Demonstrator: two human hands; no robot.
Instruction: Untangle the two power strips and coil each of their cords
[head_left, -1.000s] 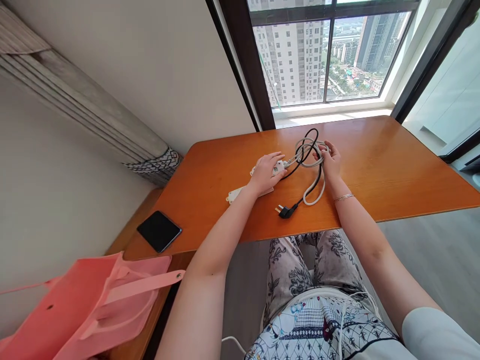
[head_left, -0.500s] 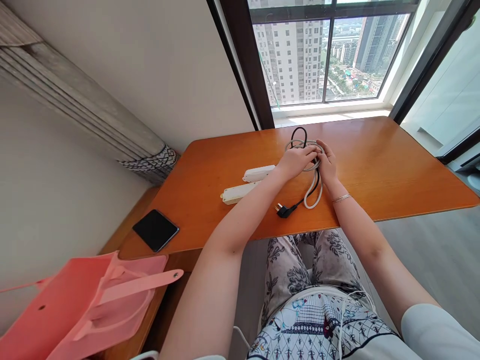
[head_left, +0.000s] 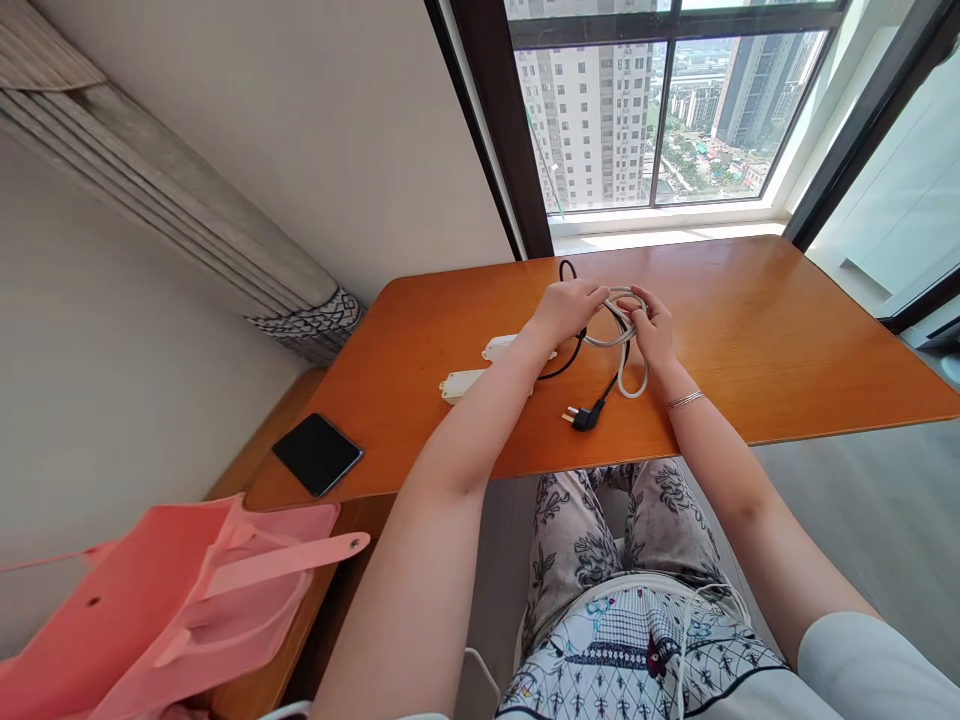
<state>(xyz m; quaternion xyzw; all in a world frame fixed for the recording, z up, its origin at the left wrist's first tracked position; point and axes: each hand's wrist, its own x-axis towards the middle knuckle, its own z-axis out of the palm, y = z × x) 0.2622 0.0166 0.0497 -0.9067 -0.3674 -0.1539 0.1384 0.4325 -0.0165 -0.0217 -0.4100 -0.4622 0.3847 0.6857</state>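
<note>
On the orange-brown wooden table (head_left: 787, 330) lie two white power strips (head_left: 466, 380) side by side, partly hidden by my left forearm. A looped bundle of grey-white cable (head_left: 628, 352) and black cable lies between my hands. My left hand (head_left: 568, 308) is closed over the left side of the coil, fingers curled round the cables. On the right side of the coil, my right hand (head_left: 649, 325) pinches the grey-white cable. The black cable ends in a black plug (head_left: 583, 416) lying near the front edge.
A black phone (head_left: 317, 454) lies on a lower wooden ledge at the left. A pink bag (head_left: 165, 610) fills the lower left corner. A folded curtain (head_left: 187, 215) hangs by the wall, and a large window (head_left: 652, 100) is behind the table.
My left hand left the power strip and moved right onto the cable coil. Both hands drew the coil up and slightly left; the black plug slid a little to the right.
</note>
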